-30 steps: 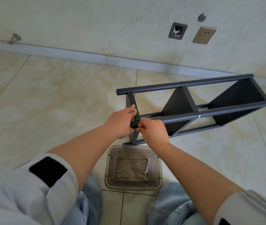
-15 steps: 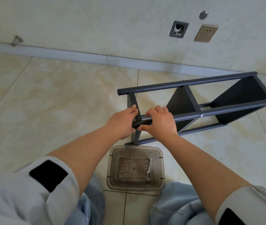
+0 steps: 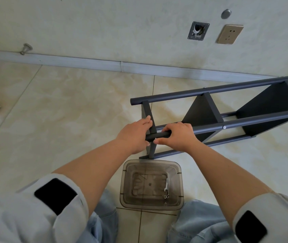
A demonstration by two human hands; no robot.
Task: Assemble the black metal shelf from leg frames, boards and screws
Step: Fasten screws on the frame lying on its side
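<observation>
The black metal shelf [image 3: 227, 109] lies on its side on the tiled floor, its tubes running from the centre out to the right, with dark boards [image 3: 199, 111] fixed between them. My left hand [image 3: 134, 133] grips the near end of the upper front tube, fingers reaching onto the flat end crossbar [image 3: 147, 111]. My right hand [image 3: 178, 135] is curled over the same tube [image 3: 159, 135] just to the right. A silver screw head [image 3: 224, 127] shows on that tube further right.
A smoky clear plastic bin [image 3: 151, 184] stands on the floor between my knees, holding a small wrench [image 3: 166, 185] and a few small metal parts [image 3: 166, 196]. The wall with a socket [image 3: 230, 34] and skirting runs behind the shelf. Open floor lies to the left.
My right hand went from pinching at the tube's end to wrapping over the tube, and has stayed there. My left hand has kept its hold on the end.
</observation>
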